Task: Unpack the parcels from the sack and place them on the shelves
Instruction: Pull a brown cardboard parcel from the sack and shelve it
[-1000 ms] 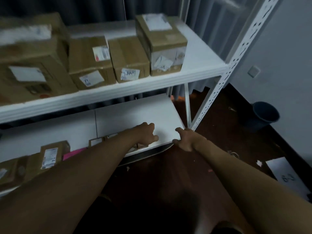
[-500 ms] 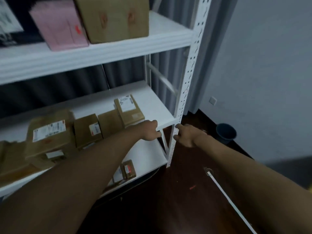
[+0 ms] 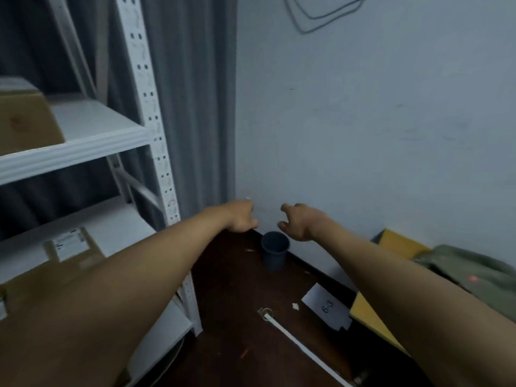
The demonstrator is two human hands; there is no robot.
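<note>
A: Parcels, brown cardboard: one large box (image 3: 26, 121) on the upper white metal shelf (image 3: 92, 135) at far left, another with a white label (image 3: 71, 247) on the shelf below, partly hidden behind the left forearm.

B: Biggest things first?

A: Pale grey wall (image 3: 377, 121) across the right, grey curtain (image 3: 192, 107) beside it, white perforated shelf upright (image 3: 150, 121) at the front corner of the rack. Dark wooden floor (image 3: 231, 303) beneath.

B: And the sack?

A: Olive-green fabric bundle (image 3: 472, 263) at right edge, lying against yellow flat cardboard (image 3: 371, 311). Sack or not, cannot tell.

B: Hands?

A: Both bare, stretched forward side by side in mid-air before the wall, apart from each other. Left hand (image 3: 241, 217) loosely curled, fingers narrow, holding nothing. Right hand (image 3: 300, 220) with fingers (image 3: 284, 208) bent and spread a little, likewise holding nothing.

B: Smaller bits?

A: Dark blue round bucket (image 3: 275, 250) on the floor against the wall, below and between the hands. White paper sheet marked "63" (image 3: 326, 308) near the yellow cardboard. White strap with a metal ring (image 3: 301, 347) running diagonally across the floor. Small scraps scattered nearby.
</note>
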